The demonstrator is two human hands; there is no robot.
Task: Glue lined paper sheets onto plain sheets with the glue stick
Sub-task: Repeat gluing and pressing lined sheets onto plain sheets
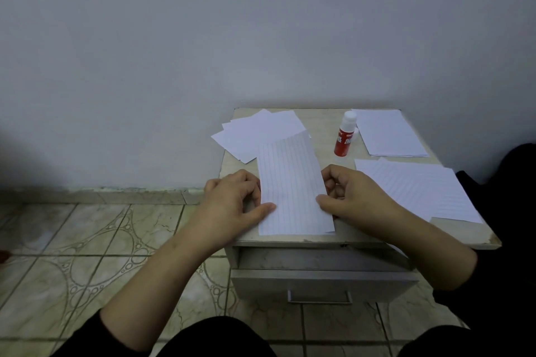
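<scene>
Both hands held one lined sheet (pixel 291 182) by its long edges at the near middle of the small table (pixel 452 233). The left hand (pixel 232 203) had its thumb laid on top of the sheet's left edge, with the other fingers curled down beside the paper; the right hand (pixel 352 193) pinched the right edge, thumb on top and curled fingers just behind it. The sheet was narrow and tall, white with faint ruled lines running along its length and a soft crease across it near the thumbs. Its near end reached almost to the table's front edge, and its far end overlapped a loose fan of plain sheets (pixel 258 132) at the far left corner.

The glue stick (pixel 344 135), red with a white cap, stood upright beyond the right hand, capped. Just to its right lay a neat stack of paper (pixel 390 133); whether it was ruled could not be made out. A spread of lined sheets (pixel 420 185) lay at the near right, partly covered by the right wrist. Whether a plain sheet lay under the held one was hidden by it. The label lettering on the glue stick was too blurred to read in full. A drawer (pixel 322 281) below the tabletop stood slightly open.
</scene>
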